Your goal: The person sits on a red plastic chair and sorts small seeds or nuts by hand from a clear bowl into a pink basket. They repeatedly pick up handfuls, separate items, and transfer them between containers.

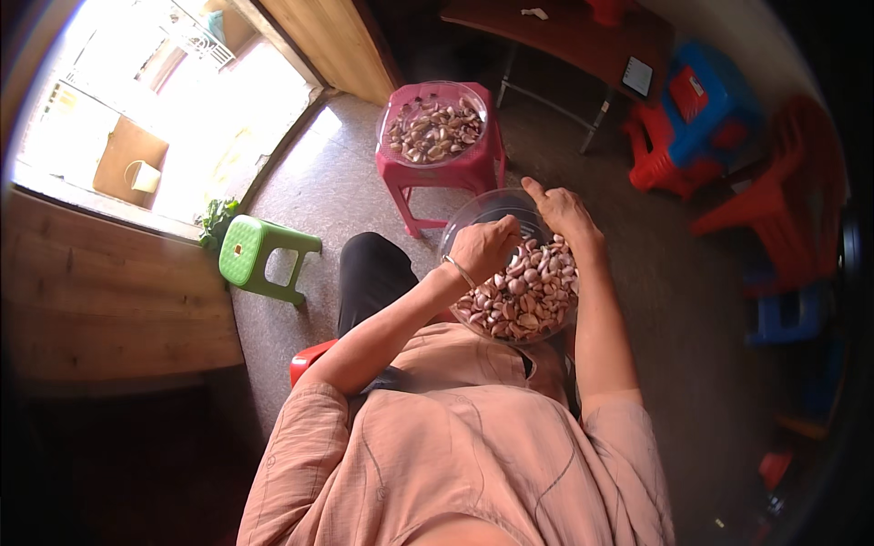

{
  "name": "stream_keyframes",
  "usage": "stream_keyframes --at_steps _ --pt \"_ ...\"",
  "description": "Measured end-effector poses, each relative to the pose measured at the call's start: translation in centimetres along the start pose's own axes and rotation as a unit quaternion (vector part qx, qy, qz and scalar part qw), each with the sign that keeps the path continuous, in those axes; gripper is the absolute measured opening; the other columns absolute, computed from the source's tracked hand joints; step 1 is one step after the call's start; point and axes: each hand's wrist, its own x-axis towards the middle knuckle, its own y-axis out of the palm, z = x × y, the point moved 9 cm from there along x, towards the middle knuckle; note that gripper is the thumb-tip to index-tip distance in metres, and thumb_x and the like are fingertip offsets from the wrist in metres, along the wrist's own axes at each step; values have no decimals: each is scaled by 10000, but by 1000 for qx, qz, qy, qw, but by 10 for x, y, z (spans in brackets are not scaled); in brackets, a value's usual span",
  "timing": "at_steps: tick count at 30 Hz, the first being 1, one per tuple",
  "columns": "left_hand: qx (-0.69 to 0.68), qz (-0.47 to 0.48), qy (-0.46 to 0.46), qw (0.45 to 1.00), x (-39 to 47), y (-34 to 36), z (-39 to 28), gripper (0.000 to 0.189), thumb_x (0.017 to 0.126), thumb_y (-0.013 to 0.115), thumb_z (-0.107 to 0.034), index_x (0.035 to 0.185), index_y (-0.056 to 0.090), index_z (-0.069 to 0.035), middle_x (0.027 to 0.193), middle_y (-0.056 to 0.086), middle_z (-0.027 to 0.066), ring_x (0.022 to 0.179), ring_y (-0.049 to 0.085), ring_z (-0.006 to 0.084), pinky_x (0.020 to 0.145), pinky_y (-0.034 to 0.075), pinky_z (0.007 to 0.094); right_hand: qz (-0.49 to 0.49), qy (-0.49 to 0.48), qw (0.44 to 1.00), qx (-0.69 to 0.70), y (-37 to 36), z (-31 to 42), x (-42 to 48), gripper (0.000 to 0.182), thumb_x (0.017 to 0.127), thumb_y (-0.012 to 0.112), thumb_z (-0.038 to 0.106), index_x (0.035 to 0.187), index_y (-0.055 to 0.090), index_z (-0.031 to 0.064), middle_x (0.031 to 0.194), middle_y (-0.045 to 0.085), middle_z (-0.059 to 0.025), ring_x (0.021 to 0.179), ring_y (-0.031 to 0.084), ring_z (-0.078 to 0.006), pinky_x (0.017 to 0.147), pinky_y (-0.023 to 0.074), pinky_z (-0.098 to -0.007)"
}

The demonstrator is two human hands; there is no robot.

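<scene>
On my lap rests a clear plastic bowl (471, 205), with unpeeled garlic cloves (526, 290) heaped toward its near side. My left hand (486, 247), a bangle at its wrist, is over the bowl's left part with curled fingers. Its fingertips are turned away, so whether it holds a clove cannot be seen. At the bowl's far right rim is my right hand (565, 210), with one digit pointing outward. Its other fingers are largely hidden, and their grip is unclear. Beyond the bowl, a pink plastic stool (437, 179) carries a clear round tray (384, 130) of more garlic cloves (437, 130).
A green stool (273, 256) stands to the left near leafy greens (217, 220) and a bright doorway (136, 123). At the far right are a brown folding table (567, 41), stacked blue and red stools (710, 102) and a red plastic chair (771, 205).
</scene>
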Motion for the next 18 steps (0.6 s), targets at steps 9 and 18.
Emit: stream_keyframes --at_steps 9,18 --pt "-142 -197 -118 963 25 -52 73 43 837 603 -64 870 630 -71 742 670 150 666 681 250 591 517 351 16 -9 1000 1 8 -6 5 981 860 236 773 942 666 -105 1007 596 -360 1065 561 -470 941 434 -469" --pt "-155 -288 -185 927 74 -109 218 225 790 624 -137 1006 689 -137 750 695 101 702 681 241 651 530 371 5 -17 1000 -7 19 -15 19 929 847 255 790 812 669 -41 827 639 -254 939 610 -414 869 447 -445"
